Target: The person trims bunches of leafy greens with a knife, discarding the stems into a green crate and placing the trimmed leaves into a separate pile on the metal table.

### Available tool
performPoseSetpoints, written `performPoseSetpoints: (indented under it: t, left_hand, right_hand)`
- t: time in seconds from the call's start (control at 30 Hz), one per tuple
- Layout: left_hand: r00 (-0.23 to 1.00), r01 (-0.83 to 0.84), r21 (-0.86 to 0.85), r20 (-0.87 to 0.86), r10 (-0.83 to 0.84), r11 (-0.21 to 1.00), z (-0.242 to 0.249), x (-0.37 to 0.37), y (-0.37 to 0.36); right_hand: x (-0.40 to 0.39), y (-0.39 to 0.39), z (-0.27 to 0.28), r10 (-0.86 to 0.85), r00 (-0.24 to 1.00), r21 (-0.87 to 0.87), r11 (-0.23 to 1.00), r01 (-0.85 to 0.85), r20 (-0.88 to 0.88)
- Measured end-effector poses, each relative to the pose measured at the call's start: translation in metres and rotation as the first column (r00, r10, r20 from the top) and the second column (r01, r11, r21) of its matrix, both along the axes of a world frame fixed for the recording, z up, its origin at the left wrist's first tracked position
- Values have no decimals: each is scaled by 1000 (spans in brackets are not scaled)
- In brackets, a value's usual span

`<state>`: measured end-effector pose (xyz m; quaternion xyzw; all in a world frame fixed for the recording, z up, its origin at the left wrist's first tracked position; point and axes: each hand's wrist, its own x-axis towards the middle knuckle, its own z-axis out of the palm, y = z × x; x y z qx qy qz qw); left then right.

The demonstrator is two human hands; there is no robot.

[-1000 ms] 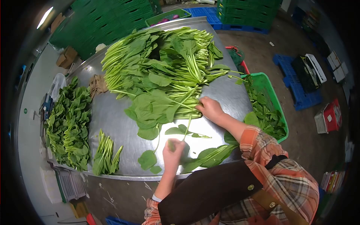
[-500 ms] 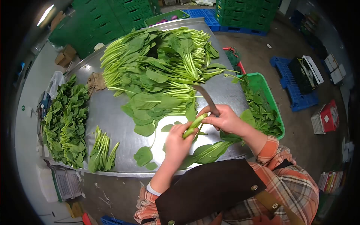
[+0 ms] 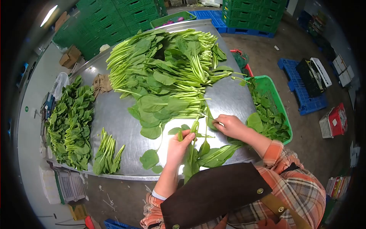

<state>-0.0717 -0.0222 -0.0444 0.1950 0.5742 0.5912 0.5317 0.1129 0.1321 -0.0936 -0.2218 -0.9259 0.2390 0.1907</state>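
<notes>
My left hand [image 3: 178,148] is closed around a pale green stalk of leafy greens [image 3: 194,131], with its leaves hanging toward the apron. To its right, my right hand [image 3: 228,126] pinches a green leaf [image 3: 209,119] between thumb and fingers. The curved knife blade seen earlier at that hand does not show clearly now. Just beyond the hands, a large pile of leafy greens [image 3: 164,78] covers the far part of the metal table [image 3: 114,110]. Loose leaves [image 3: 149,158] lie left of my left hand, and broad leaves [image 3: 218,155] lie below my right hand.
A green crate [image 3: 282,110] of leaves stands at the table's right edge. On the left lie a small bunch [image 3: 108,152] and a bigger heap of greens [image 3: 72,126]. Stacked green crates [image 3: 114,23] rise behind the table. A blue pallet [image 3: 303,87] sits on the floor.
My right hand has moved slightly right and down from the stalk, now pinching a leaf; the knife blade has dropped from clear view. My left hand has tilted the stalk upright.
</notes>
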Motion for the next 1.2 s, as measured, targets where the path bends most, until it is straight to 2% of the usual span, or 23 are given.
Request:
performPoseSetpoints:
  t: [0.03,0.07,0.1,0.13,0.23,0.27,0.3,0.37,0.43,0.47,0.53,0.57,0.6,0.63,0.67,0.77,0.87,0.97,1.07,1.13,1.17,1.2]
  left_hand:
    - [997,39,-15,-72,-40,999,-2,1,4]
    - [987,81,-41,-139,-86,996,-6,2,7]
    - [970,123,-74,-204,-136,990,-10,5,8]
    - [953,157,-97,-246,-177,983,-14,10,10]
    - [790,100,-72,-601,-123,992,-29,1,13]
    - [541,95,-90,-831,-127,991,-25,-12,8]
    - [281,6,-7,-960,-8,1000,-11,-12,9]
    - [104,24,163,-982,160,986,-5,-6,11]
    - [444,241,33,-892,-80,970,-16,11,1]
    - [642,330,-62,-717,-272,942,-16,15,3]
    - [892,323,-43,-320,-320,945,-20,4,0]
    - [943,317,-35,-89,-319,948,-25,0,-1]
    - [951,275,11,-147,-271,961,-31,2,-2]
    - [953,276,11,-131,-273,961,-30,3,-1]
    - [955,277,9,-114,-274,961,-27,5,-1]
    - [972,199,-47,-118,-204,979,-12,-1,-5]
    - [993,38,-61,-108,-45,997,-8,-27,-22]
    - [984,-97,19,-149,98,995,-14,-48,-41]
    - [971,-141,-7,-195,137,990,-15,-43,-39]
    - [938,-102,-22,-334,89,995,-19,-38,-36]
    - [946,-90,-25,-314,78,996,-15,-32,-33]
    - [949,-76,-34,-309,61,997,-14,-28,-32]
  right_hand:
    - [-2,-5,12,-67,996,-296,954,47,-56]
    - [-4,-18,27,-152,985,-575,815,76,-85]
    - [-8,-30,41,-245,966,-801,594,80,-85]
    - [-12,-36,47,-260,958,-844,535,42,-118]
    - [-13,-35,36,-292,956,-913,397,94,-29]
    - [-13,-33,34,-316,948,-917,383,108,-21]
    - [-12,-31,31,-340,940,-921,369,122,-12]
    - [-15,-30,31,-329,944,-926,360,112,-14]
    - [-29,-36,36,-259,965,-930,362,66,-33]
    - [-37,-36,37,-209,977,-922,384,44,-40]
    - [-52,-15,30,-299,954,-830,539,140,-34]
    - [-60,0,23,-344,938,-772,606,191,-38]
    - [-69,16,11,-345,926,-583,788,198,-152]
    - [-79,33,-3,-314,913,-352,911,214,-261]
    - [-85,41,-17,-255,899,-97,967,236,-356]
    - [-76,51,-45,-209,975,-89,975,203,-70]
    - [-49,67,-56,-315,941,-121,936,330,128]
    - [-21,74,-33,-557,829,26,829,559,-61]
    - [-41,63,-20,-428,882,-58,903,425,-197]
    - [-70,57,-15,-411,903,-166,888,428,126]
    - [-80,57,-12,-372,884,-215,874,436,283]
    - [-85,56,-14,-363,894,-215,881,421,264]
